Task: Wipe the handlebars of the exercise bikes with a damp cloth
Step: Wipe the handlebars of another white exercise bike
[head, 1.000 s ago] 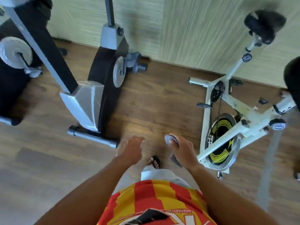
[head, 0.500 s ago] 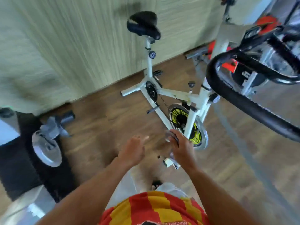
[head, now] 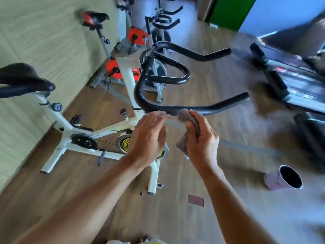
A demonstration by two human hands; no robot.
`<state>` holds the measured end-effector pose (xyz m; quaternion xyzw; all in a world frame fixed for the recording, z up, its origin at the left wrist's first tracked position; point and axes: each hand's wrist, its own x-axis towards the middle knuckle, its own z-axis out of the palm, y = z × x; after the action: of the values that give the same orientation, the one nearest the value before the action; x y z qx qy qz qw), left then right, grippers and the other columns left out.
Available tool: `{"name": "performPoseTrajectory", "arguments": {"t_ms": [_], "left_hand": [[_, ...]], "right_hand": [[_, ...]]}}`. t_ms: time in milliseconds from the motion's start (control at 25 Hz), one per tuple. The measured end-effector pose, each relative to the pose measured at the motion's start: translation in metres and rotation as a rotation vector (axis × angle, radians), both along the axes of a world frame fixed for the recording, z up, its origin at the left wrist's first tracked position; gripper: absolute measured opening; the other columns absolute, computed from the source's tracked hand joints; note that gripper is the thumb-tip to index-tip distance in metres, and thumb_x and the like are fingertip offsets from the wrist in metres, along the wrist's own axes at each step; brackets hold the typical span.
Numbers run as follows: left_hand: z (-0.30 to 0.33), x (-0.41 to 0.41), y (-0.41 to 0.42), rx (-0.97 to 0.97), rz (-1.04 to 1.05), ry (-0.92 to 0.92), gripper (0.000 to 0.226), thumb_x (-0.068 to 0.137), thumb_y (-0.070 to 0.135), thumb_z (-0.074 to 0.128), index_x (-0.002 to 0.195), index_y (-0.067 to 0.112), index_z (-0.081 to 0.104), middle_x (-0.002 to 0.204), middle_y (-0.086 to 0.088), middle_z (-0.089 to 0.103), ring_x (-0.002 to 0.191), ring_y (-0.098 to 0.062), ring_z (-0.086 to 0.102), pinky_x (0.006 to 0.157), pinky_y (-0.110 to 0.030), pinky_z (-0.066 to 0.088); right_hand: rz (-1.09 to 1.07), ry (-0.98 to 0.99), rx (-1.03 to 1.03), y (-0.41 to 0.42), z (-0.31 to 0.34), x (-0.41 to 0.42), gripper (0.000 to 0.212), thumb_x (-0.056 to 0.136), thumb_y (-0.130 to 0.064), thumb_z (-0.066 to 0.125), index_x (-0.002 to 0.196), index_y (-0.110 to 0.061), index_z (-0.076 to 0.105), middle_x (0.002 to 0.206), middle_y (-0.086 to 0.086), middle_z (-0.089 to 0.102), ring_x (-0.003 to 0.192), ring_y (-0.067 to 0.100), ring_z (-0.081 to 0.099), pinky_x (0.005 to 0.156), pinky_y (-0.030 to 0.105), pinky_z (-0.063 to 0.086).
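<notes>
Two hands are now raised to the handlebar of the white bike, while half a second ago they were low, in front of my body, and the bar was high at the right of the head view. I have turned and come close, so I judge that the walk is over and the wiping can begin.

My right hand [head: 202, 138] grips the damp cloth [head: 189, 127]; its fingers are curled round it. The top of the cloth touches the near black handlebar [head: 175, 107] or is just under it; the blur does not let me tell which. The rest of the cloth hangs down before my palm.

My left hand [head: 148, 138] holds nothing, with fingers relaxed and a little spread. Its fingertips [head: 159, 114] are just beside the same bar, left of the cloth, and I cannot tell if they touch it. The free end of the bar goes away to the right, past my right hand.
</notes>
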<state>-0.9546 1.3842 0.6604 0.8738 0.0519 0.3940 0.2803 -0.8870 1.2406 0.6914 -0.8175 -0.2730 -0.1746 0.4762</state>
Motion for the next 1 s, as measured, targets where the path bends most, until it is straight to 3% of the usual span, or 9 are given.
{"name": "performPoseTrajectory", "arguments": {"t_ms": [120, 280, 480, 640, 840, 1000], "left_hand": [[0.027, 0.045, -0.009, 0.083, -0.086, -0.010, 0.031, 0.090, 0.015, 0.059, 0.120, 0.009, 0.061, 0.120, -0.007, 0.062, 0.109, -0.028, 0.060, 0.096, -0.042, 0.047], [0.041, 0.084, -0.016, 0.112, -0.082, 0.337, 0.040, 0.093, 0.030, 0.060, 0.131, 0.019, 0.056, 0.127, -0.002, 0.062, 0.115, -0.027, 0.057, 0.104, -0.043, 0.042], [0.037, 0.092, -0.018, 0.151, -0.047, 0.355, 0.029, 0.092, 0.035, 0.060, 0.121, 0.029, 0.064, 0.108, 0.005, 0.068, 0.095, -0.025, 0.064, 0.086, -0.037, 0.046], [0.037, 0.093, -0.008, 0.163, -0.061, 0.371, 0.030, 0.091, 0.035, 0.063, 0.121, 0.035, 0.062, 0.105, 0.009, 0.067, 0.093, -0.023, 0.065, 0.075, -0.034, 0.048], [0.042, 0.095, -0.003, 0.174, -0.089, 0.369, 0.033, 0.091, 0.036, 0.063, 0.125, 0.037, 0.060, 0.106, 0.009, 0.066, 0.094, -0.020, 0.065, 0.072, -0.032, 0.044], [0.039, 0.094, -0.003, 0.174, -0.086, 0.376, 0.034, 0.092, 0.037, 0.061, 0.126, 0.039, 0.059, 0.107, 0.010, 0.065, 0.093, -0.020, 0.065, 0.070, -0.030, 0.036]], "right_hand": [[-0.111, -0.189, -0.025, -0.021, 0.038, 0.039, 0.024, 0.097, -0.019, 0.057, 0.119, -0.012, 0.065, 0.112, -0.001, 0.070, 0.100, 0.019, 0.064, 0.093, 0.022, 0.046], [-0.221, -0.390, -0.280, -0.041, 0.062, 0.108, 0.025, 0.099, -0.023, 0.051, 0.117, -0.009, 0.063, 0.103, 0.008, 0.070, 0.095, 0.028, 0.057, 0.095, 0.041, 0.045], [-0.208, -0.475, -0.728, -0.052, 0.028, 0.139, 0.042, 0.099, -0.041, 0.038, 0.112, -0.010, 0.064, 0.123, 0.007, 0.064, 0.129, 0.033, 0.048, 0.109, 0.052, 0.030], [-0.273, -0.383, -0.760, -0.041, 0.005, 0.120, 0.043, 0.102, -0.040, 0.029, 0.118, -0.016, 0.061, 0.136, 0.006, 0.052, 0.143, 0.033, 0.030, 0.114, 0.056, 0.022], [-0.289, -0.542, -0.865, -0.053, 0.022, 0.133, 0.036, 0.104, -0.036, 0.034, 0.112, -0.022, 0.065, 0.128, 0.004, 0.057, 0.139, 0.031, 0.038, 0.114, 0.056, 0.017], [-0.445, -0.407, -0.791, -0.052, 0.024, 0.139, 0.032, 0.102, -0.034, 0.039, 0.113, -0.017, 0.064, 0.134, 0.008, 0.052, 0.142, 0.034, 0.030, 0.115, 0.057, 0.014]]}}
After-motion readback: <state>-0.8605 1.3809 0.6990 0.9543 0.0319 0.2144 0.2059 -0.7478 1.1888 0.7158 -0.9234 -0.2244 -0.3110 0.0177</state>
